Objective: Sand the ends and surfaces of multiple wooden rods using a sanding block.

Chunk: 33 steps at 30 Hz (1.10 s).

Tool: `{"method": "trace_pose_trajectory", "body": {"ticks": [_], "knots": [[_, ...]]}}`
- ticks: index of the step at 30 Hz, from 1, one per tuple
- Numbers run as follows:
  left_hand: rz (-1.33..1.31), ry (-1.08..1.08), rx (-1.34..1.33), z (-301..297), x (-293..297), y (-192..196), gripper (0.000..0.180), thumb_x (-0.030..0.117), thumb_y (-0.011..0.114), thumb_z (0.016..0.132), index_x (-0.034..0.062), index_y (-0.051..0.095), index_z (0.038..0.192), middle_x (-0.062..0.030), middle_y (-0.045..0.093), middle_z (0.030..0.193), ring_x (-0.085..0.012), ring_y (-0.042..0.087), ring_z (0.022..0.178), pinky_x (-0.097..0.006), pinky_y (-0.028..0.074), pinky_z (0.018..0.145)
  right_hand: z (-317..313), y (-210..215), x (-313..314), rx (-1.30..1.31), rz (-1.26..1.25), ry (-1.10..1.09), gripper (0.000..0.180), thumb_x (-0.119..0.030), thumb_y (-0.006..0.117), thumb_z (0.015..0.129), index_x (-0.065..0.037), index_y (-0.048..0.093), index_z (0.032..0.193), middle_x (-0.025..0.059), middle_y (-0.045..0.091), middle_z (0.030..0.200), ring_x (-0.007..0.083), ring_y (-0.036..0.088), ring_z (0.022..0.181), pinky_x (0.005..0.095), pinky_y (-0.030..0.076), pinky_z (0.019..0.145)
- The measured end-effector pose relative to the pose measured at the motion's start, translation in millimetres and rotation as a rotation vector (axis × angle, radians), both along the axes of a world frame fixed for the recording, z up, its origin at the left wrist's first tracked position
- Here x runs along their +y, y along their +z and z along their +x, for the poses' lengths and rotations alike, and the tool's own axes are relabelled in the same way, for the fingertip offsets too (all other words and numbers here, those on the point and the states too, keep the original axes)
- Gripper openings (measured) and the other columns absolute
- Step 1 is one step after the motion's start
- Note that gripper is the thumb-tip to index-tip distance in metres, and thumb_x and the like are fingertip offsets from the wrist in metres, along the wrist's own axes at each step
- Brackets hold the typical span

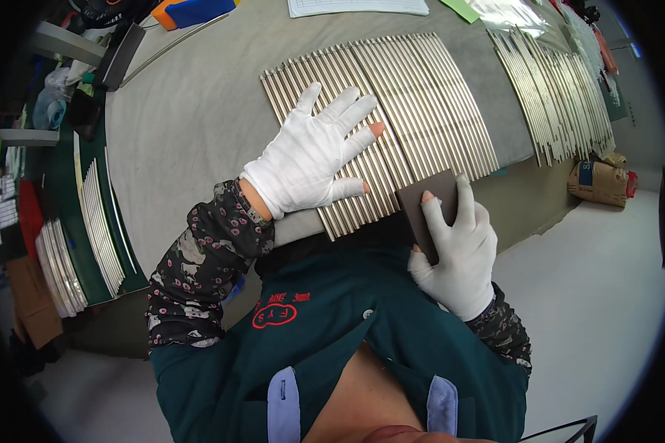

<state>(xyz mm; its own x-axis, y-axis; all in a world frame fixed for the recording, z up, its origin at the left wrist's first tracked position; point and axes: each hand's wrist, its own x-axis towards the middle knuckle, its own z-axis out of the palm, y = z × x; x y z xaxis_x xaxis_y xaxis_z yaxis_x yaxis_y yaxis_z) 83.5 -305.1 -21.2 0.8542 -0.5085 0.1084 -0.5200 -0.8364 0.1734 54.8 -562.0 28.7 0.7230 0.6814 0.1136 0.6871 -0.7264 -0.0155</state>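
Many slim metal rods (428,96) lie side by side on the grey table, packed into a wide sheet with a narrow dark seam between two groups. My left hand (307,159), in a white glove with bare thumb and index tips, rests flat with fingers spread over the left group. A dark brown-grey rectangular sanding block (434,193) is in my right hand (462,255), gloved the same way, with the thumb and fingers around it. The block's upper end is by the rods' near ends; whether it touches them I cannot tell.
More metal rods (554,96) lie in a looser bundle at the right end of the table. Other rods (100,221) rest on a green surface at the left. Paper sheets (358,6) and an orange-and-blue object (192,11) are at the far edge. A brown bag (598,181) stands at right.
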Motion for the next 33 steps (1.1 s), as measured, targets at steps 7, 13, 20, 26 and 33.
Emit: {"method": "trace_pose_trajectory", "body": {"ticks": [7, 13, 20, 26, 33], "knots": [[-0.031, -0.006, -0.022, 1, 0, -3, 0.081, 0.057, 0.060, 0.080, 0.0116, 0.038, 0.144, -0.0184, 0.032, 0.151, -0.0386, 0.033, 0.137, -0.059, 0.019, 0.111, 12, -5, 14, 0.013, 0.013, -0.042, 0.066, -0.023, 0.072, 0.061, -0.010, 0.056, 0.124, 0.0321, 0.042, 0.133, 0.0366, 0.056, 0.098, 0.0408, 0.051, 0.074], [-0.019, -0.023, -0.039, 3, -2, -5, 0.080, 0.057, 0.059, 0.081, 0.0116, 0.038, 0.143, -0.0190, 0.031, 0.151, -0.0388, 0.032, 0.137, -0.059, 0.019, 0.111, 14, -3, 19, -0.029, 0.042, -0.071, 0.063, -0.023, 0.072, 0.062, -0.011, 0.057, 0.122, 0.0290, 0.043, 0.132, 0.0352, 0.054, 0.098, 0.0402, 0.049, 0.073], [-0.001, -0.021, -0.011, 2, 0, -3, 0.077, 0.056, 0.053, 0.085, 0.0115, 0.035, 0.145, -0.0207, 0.028, 0.152, -0.0402, 0.029, 0.139, -0.059, 0.016, 0.113, -12, 16, -51, 0.073, 0.042, -0.112, 0.068, -0.019, 0.067, 0.057, -0.010, 0.057, 0.123, 0.0282, 0.044, 0.134, 0.0385, 0.052, 0.102, 0.0469, 0.045, 0.086], [0.006, -0.011, -0.063, -2, 4, -5, 0.073, 0.053, 0.057, 0.084, 0.0088, 0.044, 0.140, -0.0180, 0.034, 0.150, -0.0338, 0.030, 0.140, -0.056, 0.020, 0.113, -5, -2, -61, 0.059, 0.213, -0.208, 0.068, -0.018, 0.065, 0.059, -0.009, 0.055, 0.126, 0.0279, 0.043, 0.136, 0.0405, 0.051, 0.105, 0.0483, 0.044, 0.091], [0.093, -0.010, 0.076, -2, 11, -15, 0.072, 0.062, 0.031, 0.094, 0.0183, 0.025, 0.151, -0.0182, 0.024, 0.155, -0.0399, 0.026, 0.141, -0.060, 0.014, 0.113, 31, -18, -90, 0.052, 0.263, -0.211, 0.064, -0.023, 0.060, 0.067, -0.006, 0.055, 0.128, 0.0268, 0.043, 0.139, 0.0405, 0.049, 0.109, 0.0485, 0.042, 0.094]]}}
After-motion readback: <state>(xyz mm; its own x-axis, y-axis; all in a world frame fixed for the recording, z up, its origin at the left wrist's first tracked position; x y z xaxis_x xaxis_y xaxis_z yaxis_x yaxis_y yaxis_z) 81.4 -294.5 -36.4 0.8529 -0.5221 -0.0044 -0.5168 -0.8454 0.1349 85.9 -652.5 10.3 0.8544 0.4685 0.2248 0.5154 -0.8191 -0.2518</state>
